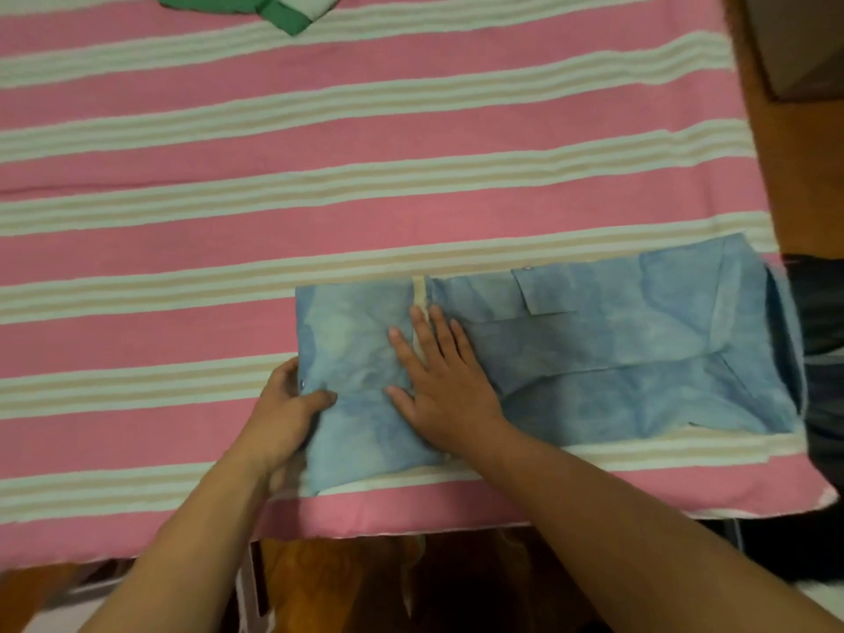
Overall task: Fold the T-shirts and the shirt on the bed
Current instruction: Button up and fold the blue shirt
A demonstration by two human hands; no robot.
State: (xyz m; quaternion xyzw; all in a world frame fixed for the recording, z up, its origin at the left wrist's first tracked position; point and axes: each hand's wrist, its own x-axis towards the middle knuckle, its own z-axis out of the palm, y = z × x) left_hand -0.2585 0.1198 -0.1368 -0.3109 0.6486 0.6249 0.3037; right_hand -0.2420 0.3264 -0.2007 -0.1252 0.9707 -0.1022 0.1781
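A light blue denim shirt [593, 358] lies as a long folded strip on the near right part of the bed, its right end reaching the bed's edge. My right hand [438, 381] presses flat on the strip near its left third, fingers straight and spread. My left hand [287, 413] grips the shirt's left end, thumb on top of the cloth and fingers under the edge. A green and white garment [278, 11] lies at the far edge of the bed, partly out of frame.
The bed is covered with a pink sheet [319, 139] with white and beige stripes. Its near edge runs just in front of my arms, with wooden floor [347, 582] below. A brown box [804, 43] stands at the top right, and dark cloth [822, 312] lies beyond the bed's right edge.
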